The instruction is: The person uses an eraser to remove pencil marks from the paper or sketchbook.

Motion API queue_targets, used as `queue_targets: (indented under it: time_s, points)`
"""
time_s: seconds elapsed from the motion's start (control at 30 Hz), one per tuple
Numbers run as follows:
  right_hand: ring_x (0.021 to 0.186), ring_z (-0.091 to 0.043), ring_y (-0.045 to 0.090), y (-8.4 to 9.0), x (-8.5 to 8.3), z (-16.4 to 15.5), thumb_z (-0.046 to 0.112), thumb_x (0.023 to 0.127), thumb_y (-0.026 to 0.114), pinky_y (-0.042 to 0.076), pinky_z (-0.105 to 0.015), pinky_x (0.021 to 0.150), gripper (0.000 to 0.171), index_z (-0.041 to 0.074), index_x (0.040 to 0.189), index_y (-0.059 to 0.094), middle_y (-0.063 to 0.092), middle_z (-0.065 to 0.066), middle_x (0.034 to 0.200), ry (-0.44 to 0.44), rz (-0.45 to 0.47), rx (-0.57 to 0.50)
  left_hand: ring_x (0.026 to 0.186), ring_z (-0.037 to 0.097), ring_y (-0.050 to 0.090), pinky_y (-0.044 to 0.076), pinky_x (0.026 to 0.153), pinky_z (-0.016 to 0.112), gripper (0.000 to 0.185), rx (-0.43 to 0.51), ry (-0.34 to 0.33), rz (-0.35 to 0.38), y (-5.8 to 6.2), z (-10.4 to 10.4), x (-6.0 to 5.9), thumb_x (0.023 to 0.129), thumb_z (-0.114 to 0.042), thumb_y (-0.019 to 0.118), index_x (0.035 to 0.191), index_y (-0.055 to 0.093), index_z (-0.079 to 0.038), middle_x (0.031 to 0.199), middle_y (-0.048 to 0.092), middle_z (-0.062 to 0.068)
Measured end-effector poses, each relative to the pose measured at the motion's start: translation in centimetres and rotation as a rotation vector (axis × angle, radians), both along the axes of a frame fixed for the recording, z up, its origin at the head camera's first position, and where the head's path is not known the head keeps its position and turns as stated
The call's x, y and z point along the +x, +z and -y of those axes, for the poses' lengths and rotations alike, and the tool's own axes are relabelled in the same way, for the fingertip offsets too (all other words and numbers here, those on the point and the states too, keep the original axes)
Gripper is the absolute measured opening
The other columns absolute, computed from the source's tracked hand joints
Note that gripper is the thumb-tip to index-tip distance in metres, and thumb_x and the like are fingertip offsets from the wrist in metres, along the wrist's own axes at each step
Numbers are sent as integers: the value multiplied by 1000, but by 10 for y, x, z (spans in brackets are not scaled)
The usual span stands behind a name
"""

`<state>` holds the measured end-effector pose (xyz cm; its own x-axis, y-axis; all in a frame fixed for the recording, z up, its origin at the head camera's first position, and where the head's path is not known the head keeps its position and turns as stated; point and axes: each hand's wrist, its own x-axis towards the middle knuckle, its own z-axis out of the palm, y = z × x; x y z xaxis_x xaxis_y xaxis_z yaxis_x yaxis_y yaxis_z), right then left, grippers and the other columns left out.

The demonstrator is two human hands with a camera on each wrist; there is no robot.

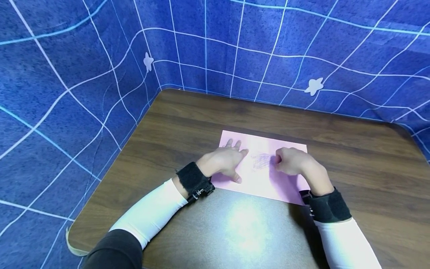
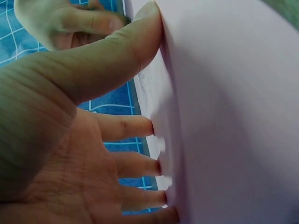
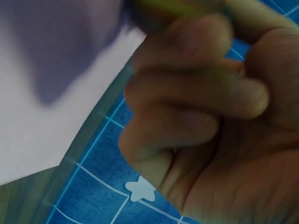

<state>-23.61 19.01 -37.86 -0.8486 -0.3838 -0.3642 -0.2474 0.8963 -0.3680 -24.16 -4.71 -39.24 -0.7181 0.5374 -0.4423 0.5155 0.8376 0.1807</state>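
Observation:
A pink sheet of paper point(image 1: 256, 182) lies on the wooden table with a patch of purple scribble point(image 1: 261, 161) near its middle. My left hand point(image 1: 226, 160) rests on the sheet's left part, fingers spread and fairly straight, fingertips and thumb touching the paper. Over the right part, beside the scribble, my right hand point(image 1: 293, 160) has its fingers curled. In the right wrist view it pinches a short, blurred yellow-green and dark stick point(image 3: 173, 8); its kind cannot be told. From the head view that stick is hidden by the hand.
The brown wooden table point(image 1: 181, 123) extends around the sheet, with a bright glare in front of it. Blue cloth point(image 1: 215, 56) with white grid lines and star shapes hangs behind and to the left. Both wrists wear black straps point(image 1: 329, 206).

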Motion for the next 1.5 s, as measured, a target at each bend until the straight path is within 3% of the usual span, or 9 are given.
queue_targets:
  time_s: [0.23,0.47,0.6,0.77,0.87,1.07,1.3,1.5]
  points:
    - [63,-16,57,4,-4,4,23,100,59,43,-30,59,21,3,109,59,66,-4,73,-91,-98,-94,157,48,4,13,129,56,113,1,-7,-2,-1,3,0,80,-52,83,165,18,-14,170,3,23]
    - [57,-13,53,-4,-5,16,18,101,61,42,-29,54,18,4,112,56,63,-5,67,-88,-58,-230,156,50,6,16,128,56,113,1,-8,-7,-1,5,0,80,-52,83,165,19,-15,170,5,24]
    - [55,-12,52,-9,-4,24,15,100,63,42,-27,51,15,6,112,59,58,-2,63,-37,-56,-262,156,50,7,22,127,58,112,3,-9,-11,-2,4,-2,80,-52,83,165,20,-16,170,5,24]
    - [53,-11,54,-14,0,40,15,99,66,43,-27,52,16,9,114,64,59,0,60,89,-41,-299,156,51,6,22,126,60,112,9,-8,-9,-2,4,-3,80,-53,83,165,20,-16,170,5,24]
    - [56,-10,53,-17,3,49,16,98,67,44,-28,56,16,11,113,66,60,2,63,124,-52,-287,156,51,6,20,127,60,112,9,-4,-2,-2,4,-3,80,-53,83,165,20,-17,170,5,25]
    - [57,-10,51,-21,4,54,15,95,68,43,-28,59,10,13,104,64,57,5,62,67,-37,-245,156,51,5,19,127,60,113,10,-4,1,-2,3,-3,80,-52,83,166,18,-18,170,5,26]
    - [59,-12,57,-21,3,46,16,96,67,45,-28,61,9,14,104,62,61,1,66,27,54,-231,156,49,5,16,128,59,113,-8,-17,-8,-2,2,-2,80,-53,82,165,19,-16,170,5,23]
    - [60,-13,60,-20,1,37,16,93,69,43,-29,62,10,13,102,64,61,-1,65,12,66,-218,156,49,4,16,128,58,114,-5,-25,-8,-3,2,-3,80,-53,83,165,18,-16,170,4,23]
